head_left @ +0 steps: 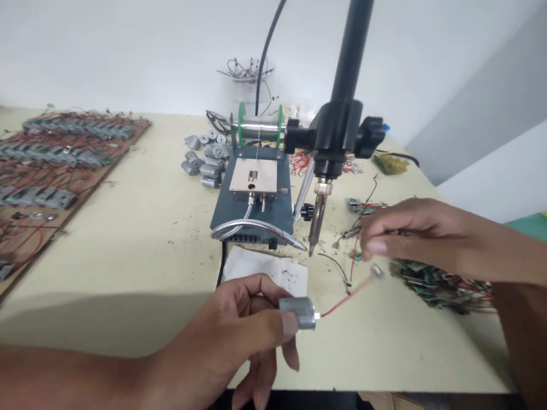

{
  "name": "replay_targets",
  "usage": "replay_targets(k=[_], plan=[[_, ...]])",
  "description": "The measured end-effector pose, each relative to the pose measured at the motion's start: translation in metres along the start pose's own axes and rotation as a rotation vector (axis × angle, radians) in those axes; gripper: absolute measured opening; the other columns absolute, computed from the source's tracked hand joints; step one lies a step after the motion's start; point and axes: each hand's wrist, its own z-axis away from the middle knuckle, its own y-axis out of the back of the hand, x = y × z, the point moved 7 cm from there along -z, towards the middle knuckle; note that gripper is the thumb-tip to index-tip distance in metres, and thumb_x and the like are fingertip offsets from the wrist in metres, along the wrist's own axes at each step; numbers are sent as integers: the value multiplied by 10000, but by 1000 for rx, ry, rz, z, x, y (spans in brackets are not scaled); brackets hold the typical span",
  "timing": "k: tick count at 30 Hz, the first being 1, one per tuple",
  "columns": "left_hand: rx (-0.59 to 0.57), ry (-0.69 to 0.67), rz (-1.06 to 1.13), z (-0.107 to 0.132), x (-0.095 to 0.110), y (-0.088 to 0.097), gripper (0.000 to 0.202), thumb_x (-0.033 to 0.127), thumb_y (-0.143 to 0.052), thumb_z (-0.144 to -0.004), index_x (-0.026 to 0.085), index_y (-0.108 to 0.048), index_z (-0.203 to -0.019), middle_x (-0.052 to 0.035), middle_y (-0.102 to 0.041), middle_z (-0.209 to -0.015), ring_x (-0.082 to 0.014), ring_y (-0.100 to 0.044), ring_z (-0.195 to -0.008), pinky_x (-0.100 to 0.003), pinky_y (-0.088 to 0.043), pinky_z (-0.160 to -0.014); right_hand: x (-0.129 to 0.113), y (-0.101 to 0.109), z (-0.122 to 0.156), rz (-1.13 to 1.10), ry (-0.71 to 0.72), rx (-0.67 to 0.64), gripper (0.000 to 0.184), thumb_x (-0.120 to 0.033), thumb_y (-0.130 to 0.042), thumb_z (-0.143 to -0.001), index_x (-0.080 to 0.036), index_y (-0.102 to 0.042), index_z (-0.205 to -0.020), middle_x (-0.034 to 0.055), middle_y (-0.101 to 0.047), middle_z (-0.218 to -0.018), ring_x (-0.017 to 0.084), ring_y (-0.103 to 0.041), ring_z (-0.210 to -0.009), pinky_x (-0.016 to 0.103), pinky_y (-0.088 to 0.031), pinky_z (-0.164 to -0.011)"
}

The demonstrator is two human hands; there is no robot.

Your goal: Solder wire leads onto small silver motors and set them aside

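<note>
My left hand [239, 330] is closed around a small silver electric motor [301, 312], gripped between thumb and fingers. From the motor's right end a red wire [342, 300] runs up to a small metal piece [376, 272], which hangs just under my right hand [410, 236]. The fingers of that hand are pinched together, and whatever they hold is hidden. Thin wires and a bit of green board [357, 257] show beside its fingertips. Left of them, a soldering iron [315, 228] points downward from its stand, its tip near the end of a curved metal solder feed tube [273, 226].
A solder feeder [220, 208] with a solder spool [260, 126] stands at centre, loose motors [209, 171] beside it. White paper [239, 267] lies in front. Wired circuit boards [431, 285] are heaped at right. A wooden board [106, 156] at left carries rows of wired motors.
</note>
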Motion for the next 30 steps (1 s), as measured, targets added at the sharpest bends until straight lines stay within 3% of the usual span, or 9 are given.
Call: replay_targets(k=[3, 5, 9, 11, 15, 19, 23, 26, 30], plan=[[-21, 34, -29, 5, -8, -6, 300, 417, -730, -873, 216, -553, -1008, 5, -720, -680, -49, -496, -367, -114, -275, -335, 2, -4, -2, 306, -76, 140, 237, -473, -654, -966, -264, -718, -873, 11, -641, -795, 196, -572, -727, 352, -397, -661], [-36, 38, -27, 9, -11, -10, 308, 413, -753, -862, 227, -572, -1028, 7, -727, -715, -47, -474, -365, -139, -254, -340, -1, -19, -6, 456, -58, 149, 246, -475, -668, -942, -255, -707, -840, 32, -654, -839, 242, -601, -830, 389, -401, -739], [-69, 2, -1, 13, -10, -15, 269, 393, -807, -834, 229, -642, -969, 66, -639, -673, -23, -378, -357, -183, -197, -368, -2, -41, -12, 454, -15, 90, 158, -260, -631, -910, -223, -618, -757, 36, -646, -811, 264, -601, -885, 422, -398, -809], [-83, -41, -25, 14, -7, -16, 272, 433, -810, -835, 217, -655, -892, 80, -574, -612, -25, -361, -374, -194, -186, -394, -2, -32, -8, 405, -22, 96, 105, -194, -624, -884, -227, -609, -785, 23, -650, -828, 242, -598, -874, 399, -418, -790], [-71, -37, -17, 12, -4, -15, 313, 469, -808, -831, 206, -640, -803, 78, -538, -565, -39, -364, -390, -214, -195, -426, -4, 13, 11, 257, -61, 224, 125, -315, -588, -999, -247, -623, -900, 14, -650, -859, 192, -579, -786, 346, -441, -686], [-76, -10, 15, 8, -7, -14, 321, 467, -794, -839, 206, -667, -976, 63, -605, -635, -38, -386, -367, -225, -161, -404, -9, 64, 34, -108, 69, 689, 133, -291, -679, -996, -240, -665, -874, 43, -677, -856, 199, -626, -815, 385, -449, -744], [-104, 16, -48, 6, -15, -12, 351, 528, -724, -898, 198, -605, -919, 67, -564, -581, -44, -393, -380, -194, -162, -380, -8, 78, 43, -280, 291, 997, 143, -217, -698, -982, -291, -660, -865, 7, -635, -792, 180, -625, -748, 392, -455, -716], [-66, -1, -26, 5, -11, -8, 310, 501, -687, -928, 211, -576, -937, 63, -574, -635, -39, -433, -385, -158, -203, -369, -2, 75, 38, -335, 278, 1000, 76, -213, -734, -958, -270, -737, -906, 38, -696, -819, 177, -613, -702, 396, -448, -674], [6, -70, 30, 0, 3, -2, 236, 394, -717, -915, 197, -640, -1019, 17, -674, -819, -39, -538, -422, -133, -335, -365, -1, 67, 30, -369, 218, 871, 89, -247, -747, -954, -273, -753, -869, 42, -712, -854, 163, -604, -681, 372, -427, -612]])
